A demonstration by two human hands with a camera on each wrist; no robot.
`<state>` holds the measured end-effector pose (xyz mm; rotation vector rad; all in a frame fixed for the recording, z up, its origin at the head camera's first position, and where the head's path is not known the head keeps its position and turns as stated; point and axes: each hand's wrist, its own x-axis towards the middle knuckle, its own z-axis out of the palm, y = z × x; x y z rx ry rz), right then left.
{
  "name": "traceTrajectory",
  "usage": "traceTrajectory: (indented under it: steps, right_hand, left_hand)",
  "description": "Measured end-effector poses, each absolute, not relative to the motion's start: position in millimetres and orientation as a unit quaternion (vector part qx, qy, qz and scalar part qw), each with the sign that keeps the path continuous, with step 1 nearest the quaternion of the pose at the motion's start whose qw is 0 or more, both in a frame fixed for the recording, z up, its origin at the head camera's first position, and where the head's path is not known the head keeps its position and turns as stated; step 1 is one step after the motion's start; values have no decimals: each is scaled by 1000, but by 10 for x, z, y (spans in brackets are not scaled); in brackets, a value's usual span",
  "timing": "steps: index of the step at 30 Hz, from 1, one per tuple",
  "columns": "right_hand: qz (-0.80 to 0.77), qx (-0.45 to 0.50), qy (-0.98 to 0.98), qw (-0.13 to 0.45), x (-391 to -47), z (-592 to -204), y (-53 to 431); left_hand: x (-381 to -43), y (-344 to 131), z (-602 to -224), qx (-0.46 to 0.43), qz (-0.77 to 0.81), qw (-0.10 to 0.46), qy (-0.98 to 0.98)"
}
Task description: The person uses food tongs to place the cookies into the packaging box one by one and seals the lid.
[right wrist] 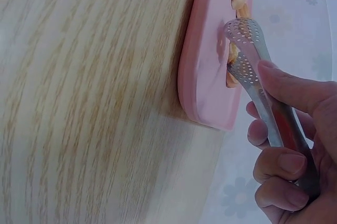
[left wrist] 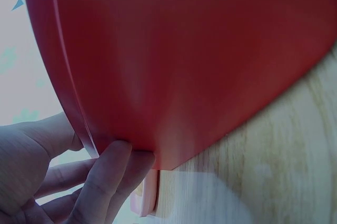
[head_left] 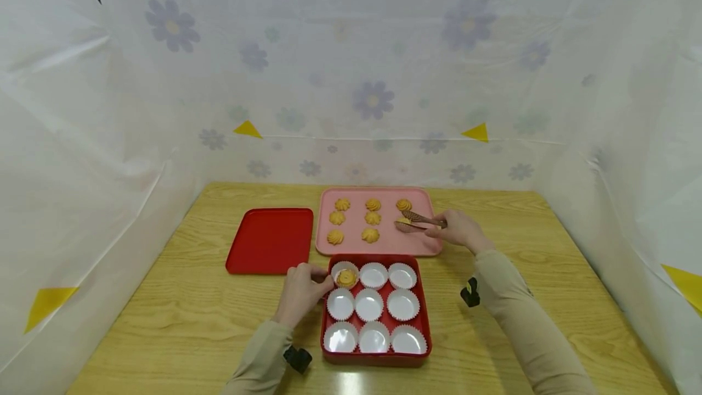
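My left hand (head_left: 301, 291) grips the left rim of a red box (head_left: 378, 359), its thumb over the edge and fingers along the outer wall in the left wrist view. Inside the box sit rows of white paper cups (head_left: 369, 305). A piped cookie (head_left: 346, 278) lies in the back left cup; the other cups hold nothing. With my right hand (head_left: 459, 228) I hold metal tongs (right wrist: 255, 61) with perforated ends. Their tips stand on either side of a cookie (head_left: 404, 221) at the right of the pink tray (head_left: 351, 251), partly hidden by them.
Several more piped cookies (head_left: 373, 218) lie in rows on the pink tray, directly behind the box. A flat red lid (head_left: 270, 241) rests left of the tray. White flowered sheeting (head_left: 373, 78) hangs around the wooden table (head_left: 181, 322).
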<state>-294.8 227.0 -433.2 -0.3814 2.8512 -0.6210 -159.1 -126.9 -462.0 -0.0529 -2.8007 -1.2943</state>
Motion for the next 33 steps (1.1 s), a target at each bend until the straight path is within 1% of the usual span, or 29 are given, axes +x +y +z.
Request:
traceTrajectory:
  steps: [8, 12, 19, 33]
  right_hand:
    - [-216, -128, 964, 87, -2928, -4342, 2280]
    - [-234, -143, 959, 69, -2866, -4331, 2273]
    - [-268, -182, 946, 23, -2663, -4312, 2269]
    - [-302, -190, 934, -24, -2218, -4255, 2262]
  left_hand:
    - [-1596, -1263, -4616, -19, -415, 37, -909]
    - [-1602, -1262, -4618, -23, -410, 43, -911]
    - [-1598, -1262, -4619, -24, -406, 43, -912]
    - [-1589, -1261, -4622, -23, -404, 46, -913]
